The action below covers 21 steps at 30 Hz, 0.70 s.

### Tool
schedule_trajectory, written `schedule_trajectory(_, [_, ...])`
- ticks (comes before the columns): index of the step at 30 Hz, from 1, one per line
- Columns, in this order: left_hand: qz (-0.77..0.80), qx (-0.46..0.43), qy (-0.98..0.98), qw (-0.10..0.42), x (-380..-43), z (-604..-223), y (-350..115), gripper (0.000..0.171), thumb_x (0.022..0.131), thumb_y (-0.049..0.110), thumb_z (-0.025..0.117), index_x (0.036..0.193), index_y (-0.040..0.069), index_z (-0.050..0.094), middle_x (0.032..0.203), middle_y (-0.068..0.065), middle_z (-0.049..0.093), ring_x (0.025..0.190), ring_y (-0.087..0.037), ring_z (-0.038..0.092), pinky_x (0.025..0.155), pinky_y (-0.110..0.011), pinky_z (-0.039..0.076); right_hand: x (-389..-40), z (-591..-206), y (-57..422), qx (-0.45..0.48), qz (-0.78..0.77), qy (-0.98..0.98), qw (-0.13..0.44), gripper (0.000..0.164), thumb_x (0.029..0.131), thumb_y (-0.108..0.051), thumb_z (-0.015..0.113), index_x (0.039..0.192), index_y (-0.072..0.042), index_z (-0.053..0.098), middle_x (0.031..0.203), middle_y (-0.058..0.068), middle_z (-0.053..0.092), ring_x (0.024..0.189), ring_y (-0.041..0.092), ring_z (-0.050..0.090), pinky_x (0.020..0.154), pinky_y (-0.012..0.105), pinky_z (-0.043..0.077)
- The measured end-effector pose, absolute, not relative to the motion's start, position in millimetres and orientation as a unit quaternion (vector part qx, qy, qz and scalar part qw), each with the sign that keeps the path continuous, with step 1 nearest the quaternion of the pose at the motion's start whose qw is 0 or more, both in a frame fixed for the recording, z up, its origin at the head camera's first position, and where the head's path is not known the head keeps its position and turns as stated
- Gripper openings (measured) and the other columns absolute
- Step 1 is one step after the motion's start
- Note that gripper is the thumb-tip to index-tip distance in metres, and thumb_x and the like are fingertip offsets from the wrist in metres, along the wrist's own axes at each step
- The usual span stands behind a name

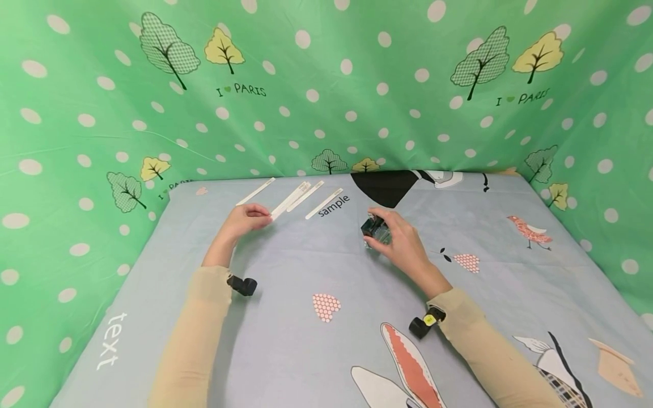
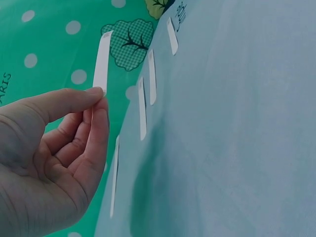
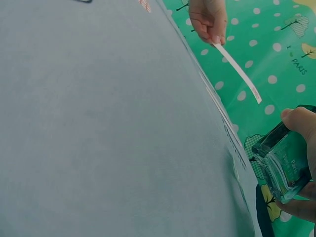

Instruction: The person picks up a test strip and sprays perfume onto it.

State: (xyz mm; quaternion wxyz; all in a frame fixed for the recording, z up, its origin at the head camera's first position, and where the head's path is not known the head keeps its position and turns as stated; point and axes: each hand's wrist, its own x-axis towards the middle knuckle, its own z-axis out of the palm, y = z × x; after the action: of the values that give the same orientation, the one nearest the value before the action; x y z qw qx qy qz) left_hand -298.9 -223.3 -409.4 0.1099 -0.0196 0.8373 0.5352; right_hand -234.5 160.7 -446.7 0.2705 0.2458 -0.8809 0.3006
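My left hand (image 1: 247, 220) pinches a white paper test strip (image 2: 101, 61) by one end between thumb and fingers, the printed end pointing away. In the right wrist view the strip bends slightly along its length. My right hand (image 1: 406, 245) grips a green glass perfume bottle (image 3: 286, 165), thumb on one side and fingers on the other. The bottle is tilted, with lettering on its face; part of it is hidden behind the hand. Several more white strips lie slanted on the cloth beyond the left hand, among them one strip (image 1: 324, 203) beside the printed word "sample".
A grey-blue printed cloth (image 1: 285, 340) covers the table. Green polka-dot fabric (image 1: 306, 68) hangs along the back and both sides. Black wrist cameras sit on both sleeves, one camera (image 1: 242, 285) at the left and another camera (image 1: 426, 322) at the right.
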Motion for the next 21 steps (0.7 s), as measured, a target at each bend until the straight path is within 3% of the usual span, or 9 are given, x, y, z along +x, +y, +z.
schedule_trajectory(13, [0.540, -0.038, 0.835, 0.103, -304.5, -412.0, -236.1, 0.031, 0.090, 0.009, 0.072, 0.114, -0.006, 0.060, 0.073, 0.017, 0.063, 0.069, 0.003, 0.063, 0.075, -0.018, 0.057, -234.1, -444.8, 160.2, 0.248, 0.297, -0.882, 0.269, 0.066, 0.082, -0.025, 0.083, 0.139, -0.019, 0.051, 0.128, 0.014, 0.065, 0.113, 0.033, 0.066, 0.089, 0.050, 0.058])
schedule_trajectory(21, [0.561, -0.072, 0.820, 0.092, -309.0, -412.5, -244.7, 0.026, 0.091, 0.010, 0.071, 0.112, 0.000, 0.061, 0.074, 0.016, 0.064, 0.070, 0.004, 0.063, 0.076, -0.016, 0.056, -233.5, -445.6, 160.5, 0.254, 0.294, -0.879, 0.277, 0.067, 0.079, -0.024, 0.085, 0.137, -0.018, 0.051, 0.126, 0.013, 0.065, 0.111, 0.033, 0.067, 0.087, 0.051, 0.058])
